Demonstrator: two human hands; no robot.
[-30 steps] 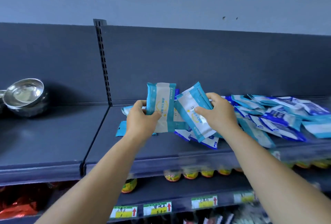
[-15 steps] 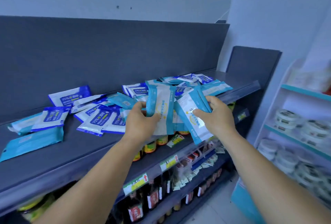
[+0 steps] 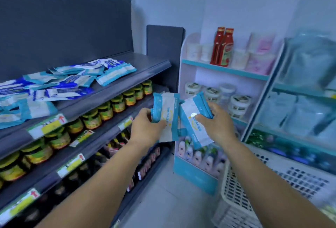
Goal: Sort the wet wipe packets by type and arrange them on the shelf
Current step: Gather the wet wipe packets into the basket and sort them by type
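Each hand, left hand (image 3: 145,127) and right hand (image 3: 214,124), grips teal wet wipe packets (image 3: 166,114) right of the shelf (image 3: 109,89). They look soft, light and slick, so pinch them across the middle.

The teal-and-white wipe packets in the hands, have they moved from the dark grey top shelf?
Yes. The teal-and-white wipe packets now sit right of the dark grey top shelf, off its end.
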